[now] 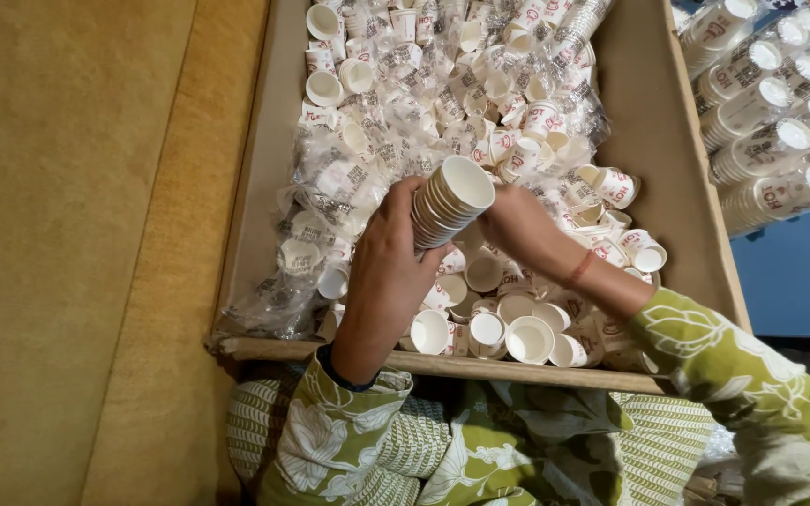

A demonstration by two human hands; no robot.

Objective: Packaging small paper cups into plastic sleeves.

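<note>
Far to the left of both hands there is a tan floor (58,234) that runs along the outer wall of a shallow cardboard box (255,187). Inside the box, just left of the left hand and also above it, lies a heap of clear plastic sleeves (330,187), crumpled and mixed with single cups. The left hand (388,272) is closed around a nested stack of white paper cups (450,201); the fingers wrap the lower part of the stack, which is tilted so that its open mouth points up and to the right. The stack is held above the box contents, between the 2 hands. The right hand (517,225) is just beside the stack on its right side and touches it, but I cannot tell if its fingers grip the stack or only rest against it, because the stack hides them. Below and to the right of both hands, many loose paper cups (527,337) cover the box floor, some upright and some on their sides. Well to the right of the right hand, outside the box, packed cup sleeves (771,122) lie side by side on a blue surface (799,281).
</note>
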